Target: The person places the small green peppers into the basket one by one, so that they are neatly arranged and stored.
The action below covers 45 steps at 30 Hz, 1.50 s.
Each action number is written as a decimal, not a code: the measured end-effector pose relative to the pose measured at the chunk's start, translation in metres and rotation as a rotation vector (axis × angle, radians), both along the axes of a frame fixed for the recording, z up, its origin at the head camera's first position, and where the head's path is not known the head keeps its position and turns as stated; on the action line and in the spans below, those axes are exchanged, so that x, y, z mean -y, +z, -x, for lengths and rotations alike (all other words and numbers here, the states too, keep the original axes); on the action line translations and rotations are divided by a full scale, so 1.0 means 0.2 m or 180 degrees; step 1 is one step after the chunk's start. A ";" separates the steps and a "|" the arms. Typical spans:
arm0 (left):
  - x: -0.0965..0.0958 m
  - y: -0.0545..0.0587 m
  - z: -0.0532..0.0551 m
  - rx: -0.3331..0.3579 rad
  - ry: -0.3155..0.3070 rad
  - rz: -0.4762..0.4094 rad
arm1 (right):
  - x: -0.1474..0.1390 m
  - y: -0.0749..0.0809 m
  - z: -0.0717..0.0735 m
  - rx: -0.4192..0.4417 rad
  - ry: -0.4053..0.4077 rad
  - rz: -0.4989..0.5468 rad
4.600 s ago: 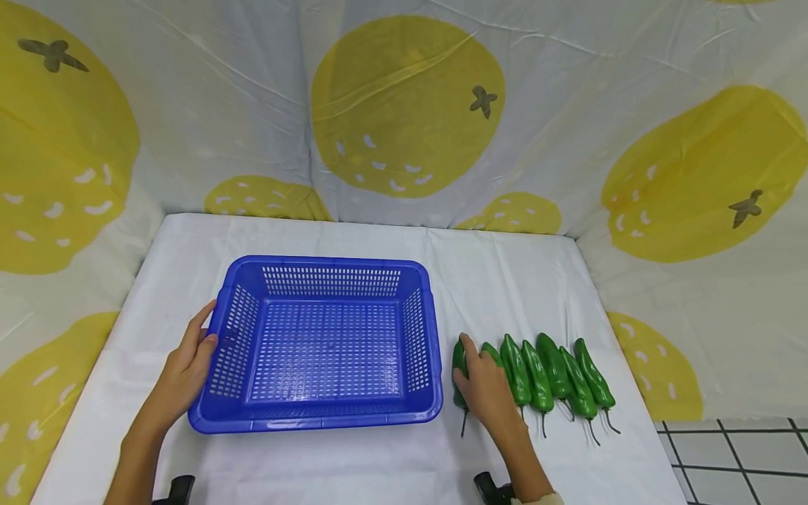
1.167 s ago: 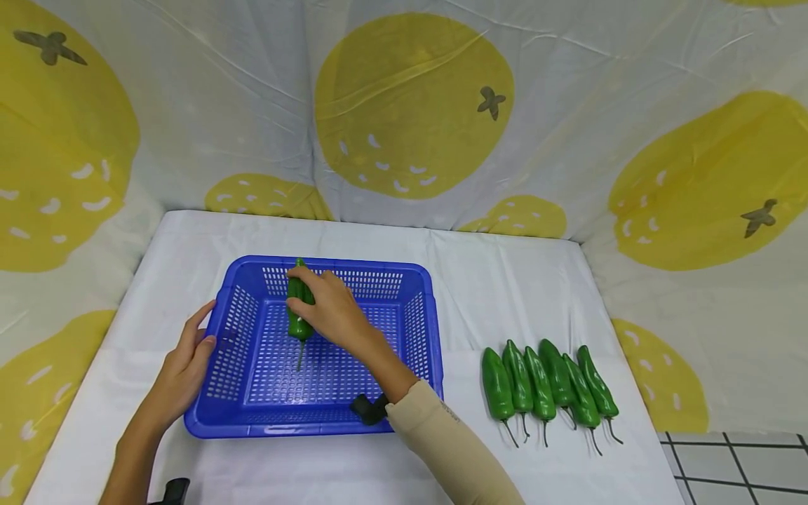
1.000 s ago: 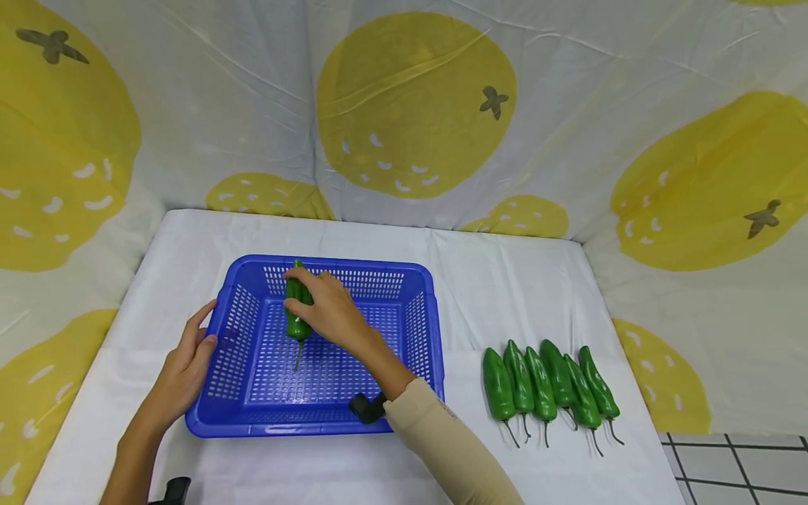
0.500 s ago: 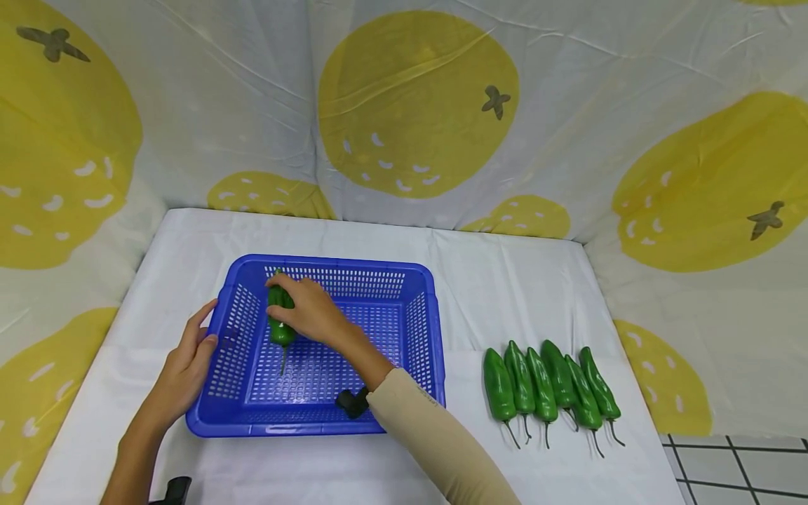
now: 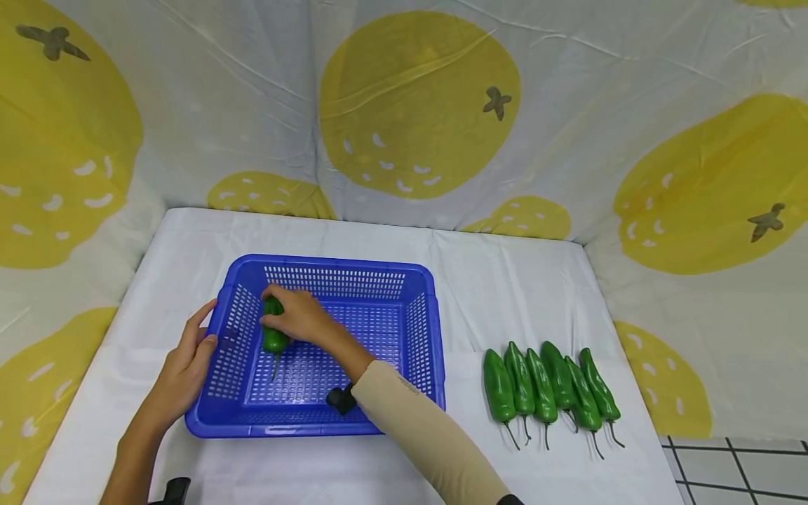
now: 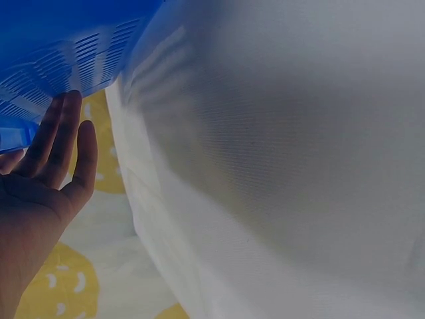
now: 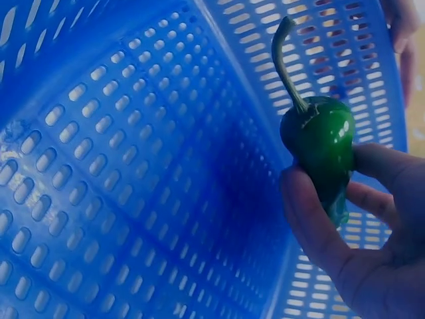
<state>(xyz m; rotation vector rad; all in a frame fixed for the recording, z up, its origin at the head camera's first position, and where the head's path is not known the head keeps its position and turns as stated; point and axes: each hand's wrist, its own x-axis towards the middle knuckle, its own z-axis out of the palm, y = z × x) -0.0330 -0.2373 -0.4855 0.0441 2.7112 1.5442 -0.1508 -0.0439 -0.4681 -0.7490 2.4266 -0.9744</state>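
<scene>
One pepper [image 5: 275,341], pinched in the right hand [image 5: 295,315], runs roughly alongside the basket [image 5: 284,428]'s left wall; left hand [image 5: 187,361], fingers extended, touches outside.

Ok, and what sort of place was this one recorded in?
Probably an indoor spot set up for recording: a white-covered table bordered by fruit-print sheets, with pale tiles at lower right.

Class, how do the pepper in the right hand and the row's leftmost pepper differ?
The right hand pinches the held pepper; no hand touches the row pepper. The held pepper is within the blue basket; the row pepper lies on the white cloth. The right hand partly hides the held pepper; the row pepper shows whole. Both are green with stems.
</scene>
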 end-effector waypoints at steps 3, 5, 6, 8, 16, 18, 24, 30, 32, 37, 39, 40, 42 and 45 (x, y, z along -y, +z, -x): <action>0.00 0.00 0.00 0.0018 -0.0003 -0.0010 | 0.02 -0.02 -0.01 0.0277 -0.0090 -0.0035; 0.00 0.00 0.00 0.0014 -0.0005 -0.0020 | 0.03 -0.04 -0.01 0.0476 -0.0166 0.0002; 0.00 0.00 0.00 0.0013 -0.0008 -0.0026 | 0.03 -0.04 -0.01 0.0563 -0.0202 0.0034; 0.00 -0.01 0.00 0.0008 -0.0007 -0.0029 | 0.03 -0.05 -0.02 0.0703 -0.0258 0.0103; 0.00 -0.01 0.00 -0.0079 -0.0011 0.0011 | 0.00 -0.05 -0.01 0.0546 -0.0093 0.0114; 0.00 -0.01 0.00 -0.0101 -0.0015 0.0017 | -0.01 -0.05 -0.01 0.0475 -0.0049 0.0123; 0.00 -0.01 0.00 -0.0058 0.0003 0.0018 | -0.05 0.01 0.00 -0.0017 -0.0009 -0.0004; 0.00 -0.01 0.00 -0.0083 0.0008 0.0044 | -0.16 0.18 0.01 -0.0500 0.0017 -0.0251; 0.00 -0.01 0.00 -0.0093 0.0008 0.0054 | -0.21 0.23 0.00 -0.0596 0.0001 -0.0264; 0.00 -0.01 0.00 -0.0106 0.0005 0.0063 | -0.38 0.31 -0.02 -0.0812 -0.0113 -0.0305; 0.00 -0.01 0.00 -0.0115 0.0001 0.0056 | -0.46 0.33 -0.04 -0.0912 -0.0148 -0.0353; 0.00 -0.01 0.00 -0.0120 -0.0001 0.0050 | -0.49 0.34 -0.06 -0.0954 -0.0172 -0.0368; 0.00 -0.01 0.00 -0.0129 -0.0003 0.0038 | -0.57 0.34 -0.08 -0.1073 -0.0217 -0.0388; 0.00 -0.01 -0.01 -0.0145 -0.0001 0.0038 | -0.69 0.33 -0.13 -0.1250 -0.0353 -0.0403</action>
